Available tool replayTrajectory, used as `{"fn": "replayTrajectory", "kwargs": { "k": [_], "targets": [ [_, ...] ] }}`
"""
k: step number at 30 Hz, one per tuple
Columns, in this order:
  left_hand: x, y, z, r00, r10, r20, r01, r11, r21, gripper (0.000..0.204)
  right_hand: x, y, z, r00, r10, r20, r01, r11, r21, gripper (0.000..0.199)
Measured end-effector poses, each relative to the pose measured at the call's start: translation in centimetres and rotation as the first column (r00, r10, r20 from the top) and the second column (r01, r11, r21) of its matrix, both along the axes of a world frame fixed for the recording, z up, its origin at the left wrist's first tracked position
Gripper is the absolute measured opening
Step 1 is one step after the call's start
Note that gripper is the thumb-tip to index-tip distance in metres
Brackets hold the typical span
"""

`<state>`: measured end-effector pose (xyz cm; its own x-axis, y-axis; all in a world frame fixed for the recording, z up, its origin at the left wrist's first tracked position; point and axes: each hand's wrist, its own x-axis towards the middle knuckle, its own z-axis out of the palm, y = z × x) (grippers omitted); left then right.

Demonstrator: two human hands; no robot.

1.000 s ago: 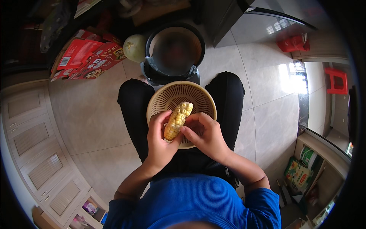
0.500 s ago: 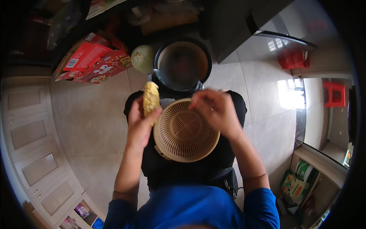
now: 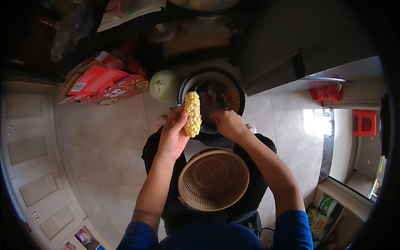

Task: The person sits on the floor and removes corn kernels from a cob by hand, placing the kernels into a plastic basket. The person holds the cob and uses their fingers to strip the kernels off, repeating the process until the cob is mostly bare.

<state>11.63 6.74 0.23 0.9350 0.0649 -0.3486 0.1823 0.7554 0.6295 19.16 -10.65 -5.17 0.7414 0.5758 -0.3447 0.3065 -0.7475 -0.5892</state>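
Note:
My left hand (image 3: 173, 132) is closed around a yellow corn cob (image 3: 192, 113), which stands nearly upright over the near rim of a round bin (image 3: 241, 89). Several kernels show along the cob, with paler gaps near its upper half. My right hand (image 3: 229, 125) reaches over the bin's near right side with its fingers curled down against a dark plastic bag (image 3: 212, 93) inside. Its fingertips are hidden, and what they hold cannot be made out. Resting on my lap is a beige slotted basket (image 3: 213, 180) with nothing seen in it.
A pale green round melon or gourd (image 3: 163, 85) sits on the floor left of the bin. Red cardboard boxes (image 3: 102, 81) lean farther left. Dark cabinet fronts (image 3: 308, 54) stand at the far right, and a red stool (image 3: 364, 123) is beyond a doorway.
Both hands have moved forward from above the basket to the bin. The corn cob went with my left hand, rightward too. The basket and bin appear lower in view.

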Motion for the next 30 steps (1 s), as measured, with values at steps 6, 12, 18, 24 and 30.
{"fn": "replayTrajectory", "kwargs": {
  "k": [6, 12, 18, 24, 30],
  "targets": [
    [-0.7, -1.7, 1.2, 1.0, -0.013, -0.028, 0.015, 0.998, 0.058, 0.032, -2.3, 0.5, 6.5, 0.753, -0.149, -0.641, 0.61, 0.524, 0.595, 0.049],
    [-3.9, -4.3, 3.6, 0.998, -0.054, 0.035, 0.037, 0.927, 0.374, 0.031, -6.9, 1.6, 8.6, 0.79, -0.364, -0.494, 0.613, 0.478, 0.628, 0.033],
    [-9.7, -6.7, 4.7, 0.997, -0.017, -0.079, 0.052, 0.882, 0.467, 0.027, -12.2, -0.4, 11.0, 0.897, -0.423, -0.126, 0.416, 0.714, 0.564, 0.022],
    [-14.2, -8.7, 4.8, 0.986, -0.025, -0.163, 0.108, 0.843, 0.526, 0.024, -16.8, -2.3, 10.2, 0.883, -0.464, -0.071, 0.439, 0.761, 0.478, 0.019],
    [-15.4, -8.5, 5.8, 0.981, -0.075, -0.181, 0.154, 0.868, 0.473, 0.028, -18.1, -3.4, 10.4, 0.462, -0.253, -0.85, 0.86, 0.364, 0.359, 0.027]
  ]
}}
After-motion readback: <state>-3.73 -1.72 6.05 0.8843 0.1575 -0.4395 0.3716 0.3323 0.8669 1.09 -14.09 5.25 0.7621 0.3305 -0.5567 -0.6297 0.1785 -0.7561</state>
